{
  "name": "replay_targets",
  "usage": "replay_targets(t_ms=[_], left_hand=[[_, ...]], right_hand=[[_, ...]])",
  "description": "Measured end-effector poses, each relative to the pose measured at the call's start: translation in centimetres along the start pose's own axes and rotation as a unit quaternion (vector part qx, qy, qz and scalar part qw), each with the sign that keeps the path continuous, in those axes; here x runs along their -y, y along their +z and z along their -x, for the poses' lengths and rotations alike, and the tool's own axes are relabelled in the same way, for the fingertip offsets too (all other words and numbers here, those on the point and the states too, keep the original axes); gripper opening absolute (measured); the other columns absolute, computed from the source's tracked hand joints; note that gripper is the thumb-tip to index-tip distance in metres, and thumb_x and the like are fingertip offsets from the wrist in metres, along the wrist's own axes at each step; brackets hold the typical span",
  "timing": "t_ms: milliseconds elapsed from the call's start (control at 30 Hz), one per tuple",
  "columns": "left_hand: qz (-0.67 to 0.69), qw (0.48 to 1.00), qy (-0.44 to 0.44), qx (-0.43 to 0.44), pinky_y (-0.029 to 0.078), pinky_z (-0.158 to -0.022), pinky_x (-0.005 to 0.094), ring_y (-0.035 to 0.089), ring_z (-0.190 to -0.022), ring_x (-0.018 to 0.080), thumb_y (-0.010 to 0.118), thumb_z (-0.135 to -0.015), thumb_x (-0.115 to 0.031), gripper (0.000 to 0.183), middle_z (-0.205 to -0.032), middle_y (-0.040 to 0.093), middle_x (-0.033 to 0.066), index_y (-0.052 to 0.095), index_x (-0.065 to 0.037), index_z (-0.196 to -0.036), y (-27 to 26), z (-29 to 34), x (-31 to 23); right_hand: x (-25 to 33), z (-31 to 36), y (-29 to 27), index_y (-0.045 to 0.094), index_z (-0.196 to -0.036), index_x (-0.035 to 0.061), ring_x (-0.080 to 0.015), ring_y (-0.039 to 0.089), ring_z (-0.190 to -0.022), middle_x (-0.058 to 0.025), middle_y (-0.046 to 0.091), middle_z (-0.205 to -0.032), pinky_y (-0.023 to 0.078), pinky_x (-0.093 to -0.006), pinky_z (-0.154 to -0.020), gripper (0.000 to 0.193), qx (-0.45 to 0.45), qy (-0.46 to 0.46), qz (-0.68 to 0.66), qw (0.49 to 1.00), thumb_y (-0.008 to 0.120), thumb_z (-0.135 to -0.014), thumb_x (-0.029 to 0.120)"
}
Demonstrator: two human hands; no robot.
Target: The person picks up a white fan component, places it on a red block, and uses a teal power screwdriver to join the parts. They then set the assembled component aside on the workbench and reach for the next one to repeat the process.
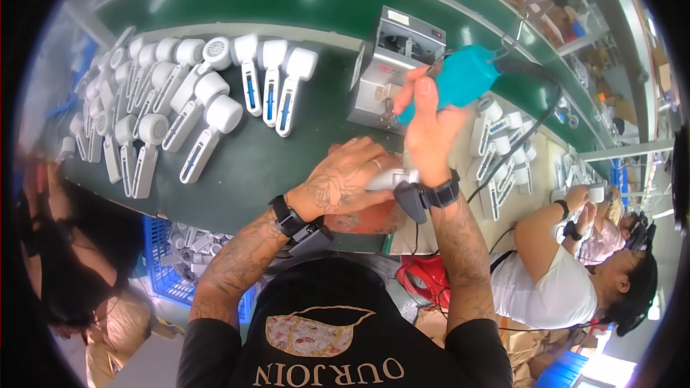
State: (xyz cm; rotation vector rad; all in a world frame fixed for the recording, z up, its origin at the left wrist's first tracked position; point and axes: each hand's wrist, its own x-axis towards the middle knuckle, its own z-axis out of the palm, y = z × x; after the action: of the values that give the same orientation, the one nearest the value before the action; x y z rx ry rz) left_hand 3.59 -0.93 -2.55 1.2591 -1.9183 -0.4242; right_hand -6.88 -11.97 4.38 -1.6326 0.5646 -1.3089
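My left hand (pixel 343 178) is closed over a white shower-head-shaped piece (pixel 392 179), pressing it down at the bench's front edge above a worn reddish patch. Most of that piece is hidden under the palm. My right hand (pixel 431 123) grips a teal electric screwdriver (pixel 463 75), which hangs from a metal hook and trails a dark cable. The screwdriver's lower end lies by the front of a grey metal screw feeder (pixel 379 72). Its tip is hidden behind my fingers.
Many white shower-head-shaped pieces (pixel 208 86), several with blue strips in their handles, cover the green bench (pixel 287 154) at left. More pieces (pixel 503 147) lie at right. A blue crate (pixel 162 259) of parts stands below. People sit on both sides, the right-hand person (pixel 553 273) close by.
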Motion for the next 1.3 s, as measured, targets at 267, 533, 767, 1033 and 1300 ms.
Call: replay_targets(t_ms=[267,533,767,1033,1300], left_hand=[[0.004,0.999,-0.026,0.019,0.049,-0.085,0.0443,0.06,-0.101,0.0258,0.082,-0.076,-0.034,0.045,-0.105,0.064,0.0044,0.068,-0.012,-0.114,-0.4,-0.2,-0.6],[0.006,1.0,0.014,-0.005,0.047,-0.088,0.0416,0.056,-0.097,0.0302,0.075,-0.082,-0.034,0.043,-0.1,0.06,0.0093,0.064,-0.007,-0.115,0.1,-0.1,-0.1],[-0.002,1.0,0.024,0.008,0.045,-0.09,0.0427,0.055,-0.099,0.0309,0.073,-0.083,-0.034,0.044,-0.105,0.059,0.0109,0.063,-0.006,-0.116,0.2,-0.3,-0.3],[-0.028,0.999,0.01,0.027,0.044,-0.092,0.0416,0.054,-0.101,0.0304,0.073,-0.083,-0.033,0.044,-0.105,0.058,0.0111,0.062,-0.006,-0.116,-0.5,-0.2,-0.6],[-0.028,0.999,-0.017,-0.005,0.047,-0.088,0.0407,0.058,-0.097,0.0272,0.076,-0.081,-0.035,0.039,-0.105,0.062,0.005,0.068,-0.011,-0.111,-0.4,-0.5,-1.0]], right_hand=[[2.7,5.6,-4.1,0.052,-0.111,-0.0056,-0.0173,0.054,-0.061,-0.0071,0.054,-0.07,0.044,-0.03,-0.056,0.056,-0.025,0.069,-0.011,0.997,0.059,-0.098,0.048],[1.4,6.3,-4.5,0.051,-0.109,-0.0051,-0.0182,0.055,-0.063,-0.0075,0.054,-0.072,0.045,-0.0312,-0.057,0.055,-0.053,0.062,-0.022,0.996,0.06,-0.098,0.048],[1.1,6.4,-4.2,0.048,-0.1,-0.0006,-0.0179,0.053,-0.063,-0.0085,0.053,-0.072,0.045,-0.0326,-0.058,0.041,-0.01,0.073,-0.034,0.997,0.057,-0.101,0.039],[0.6,6.5,-3.7,0.048,-0.098,0.0004,-0.0181,0.053,-0.062,-0.008,0.052,-0.07,0.046,-0.0333,-0.06,0.037,-0.019,0.07,-0.053,0.996,0.054,-0.103,0.036],[2.6,2.2,-2.4,0.053,-0.106,-0.003,-0.0152,0.055,-0.062,-0.0057,0.054,-0.07,0.045,-0.029,-0.058,0.042,-0.031,0.054,0.029,0.998,0.049,-0.105,0.038]])
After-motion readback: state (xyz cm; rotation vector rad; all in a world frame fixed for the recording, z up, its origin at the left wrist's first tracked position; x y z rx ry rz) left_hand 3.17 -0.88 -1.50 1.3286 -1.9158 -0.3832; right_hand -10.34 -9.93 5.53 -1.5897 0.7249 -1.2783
